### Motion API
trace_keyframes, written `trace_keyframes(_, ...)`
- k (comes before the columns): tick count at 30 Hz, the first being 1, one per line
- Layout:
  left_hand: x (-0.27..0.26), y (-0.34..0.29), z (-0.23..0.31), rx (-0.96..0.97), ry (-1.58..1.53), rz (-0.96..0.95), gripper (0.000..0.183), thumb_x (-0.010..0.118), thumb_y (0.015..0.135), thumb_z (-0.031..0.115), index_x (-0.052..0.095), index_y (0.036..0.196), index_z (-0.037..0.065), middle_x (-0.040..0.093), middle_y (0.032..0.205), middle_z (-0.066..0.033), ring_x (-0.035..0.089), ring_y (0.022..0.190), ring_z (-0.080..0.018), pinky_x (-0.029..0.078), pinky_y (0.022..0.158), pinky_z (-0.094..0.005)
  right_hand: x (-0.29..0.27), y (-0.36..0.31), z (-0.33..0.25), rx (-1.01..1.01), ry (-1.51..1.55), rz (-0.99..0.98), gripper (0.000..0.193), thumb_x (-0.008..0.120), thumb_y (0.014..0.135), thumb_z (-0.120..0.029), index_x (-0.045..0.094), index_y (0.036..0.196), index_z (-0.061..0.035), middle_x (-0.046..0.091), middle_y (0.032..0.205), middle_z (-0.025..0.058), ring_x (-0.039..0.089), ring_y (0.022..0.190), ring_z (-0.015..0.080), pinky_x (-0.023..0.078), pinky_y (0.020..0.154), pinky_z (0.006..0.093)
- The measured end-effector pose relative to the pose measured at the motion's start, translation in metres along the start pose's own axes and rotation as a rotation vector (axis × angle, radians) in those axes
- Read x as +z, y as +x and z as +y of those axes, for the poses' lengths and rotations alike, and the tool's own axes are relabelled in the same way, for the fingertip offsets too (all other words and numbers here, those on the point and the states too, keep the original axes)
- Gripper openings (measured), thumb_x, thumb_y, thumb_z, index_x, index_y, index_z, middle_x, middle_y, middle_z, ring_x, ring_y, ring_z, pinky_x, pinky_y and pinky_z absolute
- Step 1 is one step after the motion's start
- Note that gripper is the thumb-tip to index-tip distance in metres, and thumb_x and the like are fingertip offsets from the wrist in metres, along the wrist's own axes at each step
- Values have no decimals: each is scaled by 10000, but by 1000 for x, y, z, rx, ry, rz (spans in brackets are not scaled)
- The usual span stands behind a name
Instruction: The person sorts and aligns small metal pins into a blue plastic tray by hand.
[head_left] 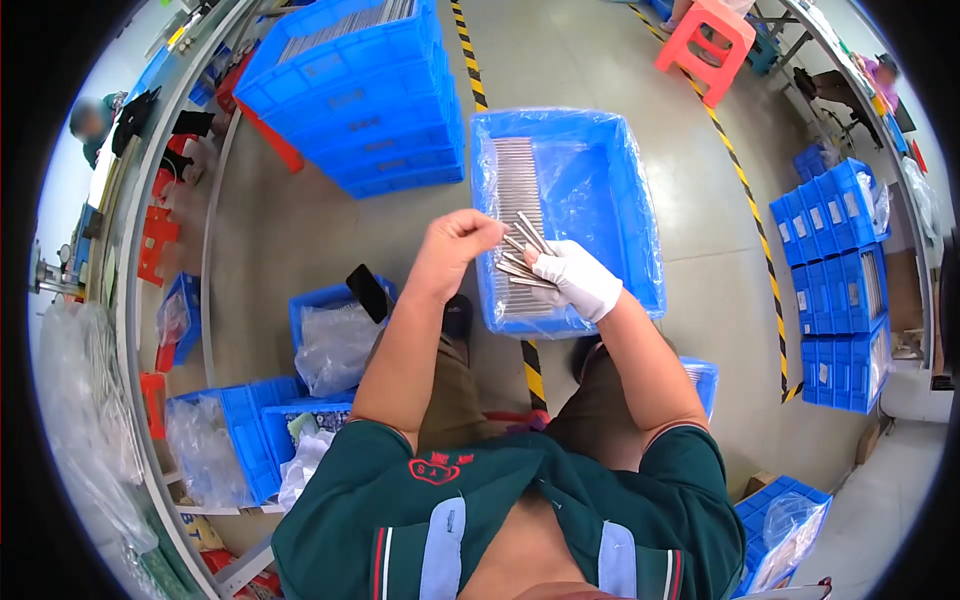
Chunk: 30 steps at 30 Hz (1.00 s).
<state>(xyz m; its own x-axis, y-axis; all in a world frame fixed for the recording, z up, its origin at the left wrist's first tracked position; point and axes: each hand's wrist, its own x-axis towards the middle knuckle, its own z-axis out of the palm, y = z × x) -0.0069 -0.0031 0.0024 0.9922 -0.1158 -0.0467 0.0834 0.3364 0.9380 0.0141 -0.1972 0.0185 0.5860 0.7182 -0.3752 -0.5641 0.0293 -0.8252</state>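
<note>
My right hand (582,280), in a white glove, is closed around a fanned bunch of thin metal rods (531,232). Their ends stick out to the left between its fingers. Beside them, my bare left hand (460,245) has its fingertips pinched together; what is between them, if anything, is too small to tell. Both hands are over the near left part of a blue plastic crate (655,235) lined with clear film. A long row of similar metal rods (518,180) lies side by side along the crate's left side, partly hidden by my hands.
A tall stack of blue crates (380,130) stands at the far left, its top one holding rods. More blue crates (835,290) are stacked at right. Bagged bins (335,335) and a dark phone (369,293) are by my left arm. A red stool (706,45) stands far right.
</note>
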Motion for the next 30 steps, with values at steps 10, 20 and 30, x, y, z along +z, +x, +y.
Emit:
trace_keyframes(10,4,0,3,22,15,-17,129,630,798,113,622,857,-1,605,818,-23,519,765,-76,395,743,-225,2,-1,1,98,-135,42,330,529,859,-392,536,776,-73,426,576,-38,339,426,48,245,379,209)
trace_keyframes(20,4,-2,-2,89,232,-55,87,601,795,61,620,785,-24,567,830,-47,526,787,-112,402,741,-235,14,-1,-1,28,-235,197,318,516,871,-374,533,774,-72,413,583,-45,348,472,48,280,408,207)
trace_keyframes(30,-4,-1,5,9,44,32,116,619,796,86,628,847,-18,621,798,-42,532,740,-75,412,705,-210,11,1,4,115,-350,48,330,536,859,-380,603,899,-59,522,692,-40,418,554,45,338,470,200)
